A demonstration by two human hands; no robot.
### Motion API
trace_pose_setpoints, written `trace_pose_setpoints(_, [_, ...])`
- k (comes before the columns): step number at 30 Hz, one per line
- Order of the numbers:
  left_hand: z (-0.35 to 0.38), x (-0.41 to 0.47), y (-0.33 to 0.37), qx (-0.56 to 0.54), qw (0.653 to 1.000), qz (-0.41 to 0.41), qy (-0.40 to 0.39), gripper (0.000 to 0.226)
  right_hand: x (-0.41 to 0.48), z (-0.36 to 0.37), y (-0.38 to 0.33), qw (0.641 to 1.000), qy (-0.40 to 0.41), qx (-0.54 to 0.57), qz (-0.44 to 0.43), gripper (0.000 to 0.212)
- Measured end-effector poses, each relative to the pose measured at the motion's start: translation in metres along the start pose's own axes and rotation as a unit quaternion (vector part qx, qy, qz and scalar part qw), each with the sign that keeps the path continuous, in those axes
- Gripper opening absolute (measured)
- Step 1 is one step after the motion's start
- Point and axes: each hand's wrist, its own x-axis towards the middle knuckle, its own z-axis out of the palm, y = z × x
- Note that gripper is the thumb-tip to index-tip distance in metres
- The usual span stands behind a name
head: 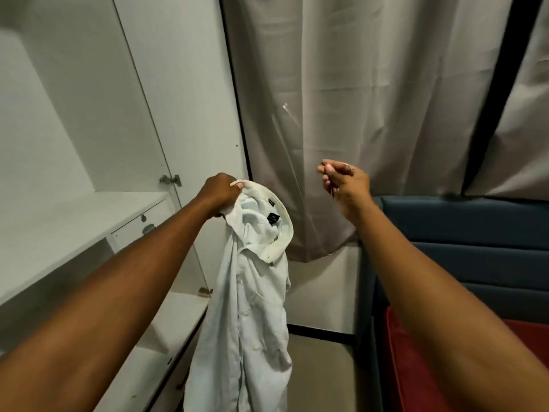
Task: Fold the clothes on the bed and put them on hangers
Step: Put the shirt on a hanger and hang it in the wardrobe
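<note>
BEDROOM — A person's left hand (219,193) is gripping a pale shirt (255,292) by one side of its collar (282,221). The shirt is hanging free in the air just off the right edge of the wardrobe (89,114), between its open door (184,84) and the curtain (356,84). The right hand (344,182) is hovering apart from the shirt w/ fingers curled; whether it is pinching anything cannot be told. No hanger is showing.

Risks, as judged: the shirt is hanging bunched from a single hold, so it is probably creasing, and a tug could be pulling the collar loose. Its hem is running out of view at the bottom and may be trailing on the floor (320,367). Swinging cloth could also be snagging on the door hinge (170,179).

Surroundings: a white wardrobe w/ a shelf (74,215) and a drawer (139,224) under the shelf's right end, a grey curtain across the back, and a blue padded panel (460,227) above red bedding (416,367) at the right edge.
</note>
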Motion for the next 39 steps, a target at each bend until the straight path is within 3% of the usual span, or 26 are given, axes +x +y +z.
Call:
trace_pose_setpoints(5, [-0.011,0.052,-0.005,-0.036,0.999,-0.024,0.0,0.033,0.063,0.049,-0.007,0.956,-0.011,0.291,0.05,0.022])
trace_pose_setpoints(8, [-0.021,0.074,-0.003,-0.032,0.999,-0.018,0.017,0.032,0.094,0.087,0.004,0.936,-0.051,0.342,0.064,0.032])
trace_pose_setpoints(12, [-0.037,0.105,-0.01,-0.042,0.999,-0.012,0.008,0.03,0.121,0.13,0.021,0.921,-0.1,0.372,0.054,0.023])
trace_pose_setpoints(14, [-0.051,0.122,-0.011,-0.055,0.998,0.0,0.011,0.032,0.132,0.145,0.032,0.936,-0.133,0.323,0.041,0.016])
trace_pose_setpoints(17, [-0.077,0.14,-0.018,-0.034,0.997,0.03,0.062,0.039,0.145,0.152,0.058,0.973,-0.178,0.146,-0.002,0.014])
trace_pose_setpoints(21, [-0.109,0.156,-0.03,-0.033,0.993,0.02,0.114,0.044,0.16,0.151,0.085,0.977,-0.208,0.018,-0.038,0.018])
trace_pose_setpoints(25, [-0.124,0.17,-0.026,-0.058,0.987,0.017,0.149,0.042,0.175,0.157,0.107,0.959,-0.271,-0.009,-0.075,0.014])
trace_pose_setpoints(30, [-0.145,0.179,-0.027,-0.165,0.973,-0.03,0.161,0.048,0.203,0.163,0.117,0.928,-0.364,-0.046,-0.06,0.017])
trace_pose_setpoints(34, [-0.158,0.176,-0.023,-0.185,0.972,-0.093,0.11,0.026,0.221,0.162,0.127,0.892,-0.423,-0.138,-0.079,0.024])
trace_pose_setpoints(36, [-0.162,0.176,-0.023,-0.127,0.979,-0.117,0.109,0.03,0.228,0.169,0.13,0.853,-0.453,-0.238,-0.102,0.026])
trace_pose_setpoints(39, [-0.146,0.178,-0.012,0.116,0.977,-0.103,0.143,0.035,0.229,0.184,0.132,0.763,-0.505,-0.379,-0.136,0.025])
